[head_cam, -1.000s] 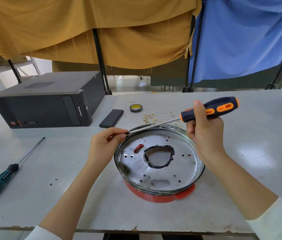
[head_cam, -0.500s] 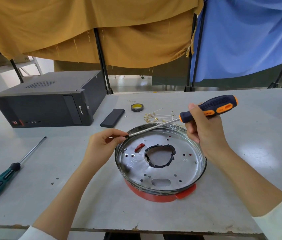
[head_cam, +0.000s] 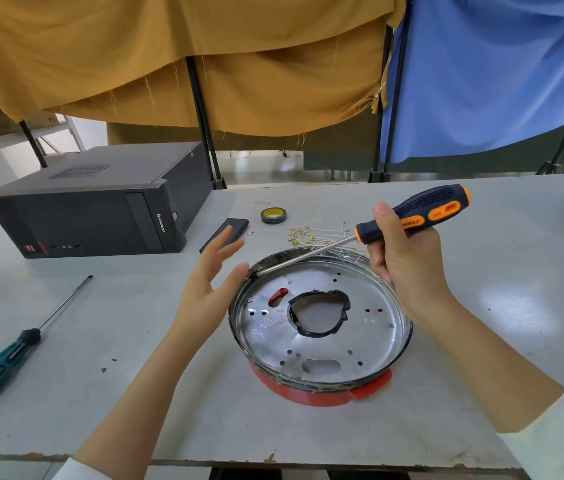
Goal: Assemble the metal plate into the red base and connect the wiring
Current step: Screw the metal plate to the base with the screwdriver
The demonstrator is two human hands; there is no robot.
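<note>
Right hand (head_cam: 408,268) grips screwdriver (head_cam: 412,216) over metal plate (head_cam: 322,327).

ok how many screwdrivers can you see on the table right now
2. The orange and navy screwdriver is held in the right hand, tip at the metal plate's rim. The green screwdriver lies at the table's left edge.

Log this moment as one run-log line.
right hand: grips orange-and-navy screwdriver | tip: at rim of round metal plate | plate: seated in red base | left hand: open beside rim
</note>
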